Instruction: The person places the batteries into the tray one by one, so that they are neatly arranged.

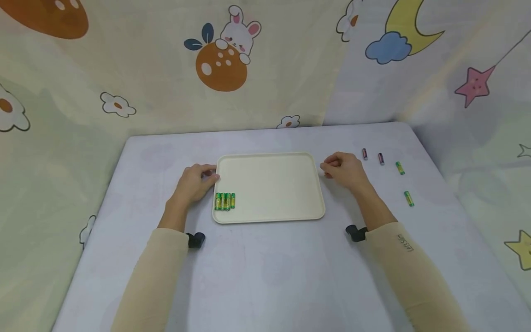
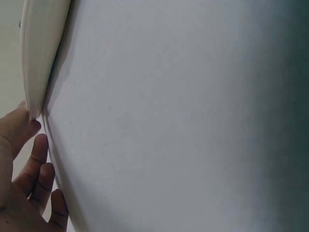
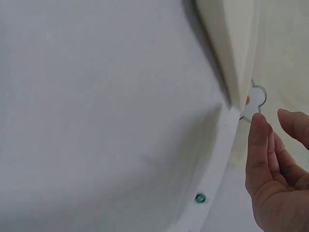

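A cream rectangular tray [image 1: 269, 188] lies on the table. Its left edge is pinched between the thumb and fingers of my left hand [image 1: 195, 183]; in the left wrist view that hand [image 2: 24, 169] is at the tray's rim [image 2: 43, 53], other fingers loosely bent. Beside the right rim, my right hand [image 1: 344, 170] hovers with nothing in it. The right wrist view shows this hand [image 3: 277, 179] with thumb and forefinger apart, near the tray's corner [image 3: 231, 58]. Several green-and-yellow batteries [image 1: 225, 201] stand side by side in a row at the tray's lower left.
Right of my right hand lie two dark batteries [image 1: 364, 154] and two green ones, one farther back [image 1: 400, 168] and one nearer [image 1: 409, 198]. A white cloth covers the table [image 1: 265, 276]. Printed curtains [image 1: 157, 60] hang behind and along the sides.
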Demonstrator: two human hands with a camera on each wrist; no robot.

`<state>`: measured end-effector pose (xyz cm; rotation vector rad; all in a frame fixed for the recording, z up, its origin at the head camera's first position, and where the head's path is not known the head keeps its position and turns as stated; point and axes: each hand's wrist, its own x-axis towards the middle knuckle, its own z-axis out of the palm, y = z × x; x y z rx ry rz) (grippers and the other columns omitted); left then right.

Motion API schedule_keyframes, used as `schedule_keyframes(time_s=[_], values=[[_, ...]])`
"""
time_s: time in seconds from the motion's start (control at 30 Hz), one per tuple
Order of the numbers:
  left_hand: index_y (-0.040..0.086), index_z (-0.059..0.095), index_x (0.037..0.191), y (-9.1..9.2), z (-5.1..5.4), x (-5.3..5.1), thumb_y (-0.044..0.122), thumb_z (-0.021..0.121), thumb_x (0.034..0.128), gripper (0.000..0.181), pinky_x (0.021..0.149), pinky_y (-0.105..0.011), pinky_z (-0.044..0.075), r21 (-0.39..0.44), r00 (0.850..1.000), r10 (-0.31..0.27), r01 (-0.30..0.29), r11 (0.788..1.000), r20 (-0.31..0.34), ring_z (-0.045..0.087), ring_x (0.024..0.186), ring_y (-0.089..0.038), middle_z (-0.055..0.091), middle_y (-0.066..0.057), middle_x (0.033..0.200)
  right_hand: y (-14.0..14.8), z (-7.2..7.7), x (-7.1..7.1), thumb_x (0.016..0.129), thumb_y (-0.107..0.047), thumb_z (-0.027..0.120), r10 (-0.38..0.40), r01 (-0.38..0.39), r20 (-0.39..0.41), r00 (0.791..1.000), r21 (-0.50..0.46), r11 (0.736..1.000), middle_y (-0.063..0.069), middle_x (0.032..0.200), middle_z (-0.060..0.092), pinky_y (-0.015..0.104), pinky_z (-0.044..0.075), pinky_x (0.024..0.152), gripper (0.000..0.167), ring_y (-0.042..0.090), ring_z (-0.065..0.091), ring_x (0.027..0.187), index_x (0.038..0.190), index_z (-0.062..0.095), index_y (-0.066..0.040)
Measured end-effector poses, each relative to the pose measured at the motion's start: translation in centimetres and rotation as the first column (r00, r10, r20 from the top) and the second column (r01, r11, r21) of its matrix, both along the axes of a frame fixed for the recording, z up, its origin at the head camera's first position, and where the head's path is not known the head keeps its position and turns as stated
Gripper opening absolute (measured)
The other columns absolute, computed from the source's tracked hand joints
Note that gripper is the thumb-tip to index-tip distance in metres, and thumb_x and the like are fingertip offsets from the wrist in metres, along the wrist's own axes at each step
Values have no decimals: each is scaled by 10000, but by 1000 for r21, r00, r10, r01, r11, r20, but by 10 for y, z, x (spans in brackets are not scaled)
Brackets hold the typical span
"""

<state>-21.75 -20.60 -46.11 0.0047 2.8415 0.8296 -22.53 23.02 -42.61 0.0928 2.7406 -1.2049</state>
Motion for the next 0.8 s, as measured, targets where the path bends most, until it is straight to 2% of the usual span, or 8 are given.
schedule_keyframes(time_s=[0.3, 0.53, 0.67, 0.8], values=[[161, 574, 1465, 0, 0, 0, 403, 580, 1044, 486, 1067, -581, 399, 5, 1000, -2, 2, 1000, -5, 470, 1276, -358, 599, -122, 1322, 31, -2, -5, 1002, -298, 648, -64, 68, -37, 997, 90, 994, 145, 1013, 721, 296, 510, 712, 343, 282, 729, 893, 1200, 653, -17], [159, 577, 1461, -1, 1, 1, 390, 579, 1048, 474, 1078, -582, 394, 8, 1000, -10, 10, 1000, -14, 469, 1279, -360, 602, -129, 1320, 42, 3, -8, 1009, -263, 633, -104, 108, -47, 994, 108, 988, 195, 1070, 691, 284, 517, 686, 353, 290, 713, 888, 1214, 632, 23], [170, 587, 1453, 0, -1, 1, 397, 587, 1041, 471, 1082, -574, 395, 9, 1000, 1, 0, 1000, -16, 473, 1276, -349, 607, -119, 1315, 44, 4, -9, 1007, -291, 619, -115, 120, -41, 993, 151, 981, 224, 1149, 671, 369, 534, 744, 382, 318, 688, 918, 1236, 622, 15], [174, 586, 1455, 0, -3, 0, 404, 587, 1039, 475, 1081, -572, 396, 6, 1000, 4, -4, 1000, -18, 475, 1275, -345, 606, -114, 1315, 50, 1, -12, 1004, -333, 598, -124, 128, -34, 992, 187, 974, 234, 1217, 648, 469, 513, 826, 416, 382, 607, 1057, 1258, 607, -3]])
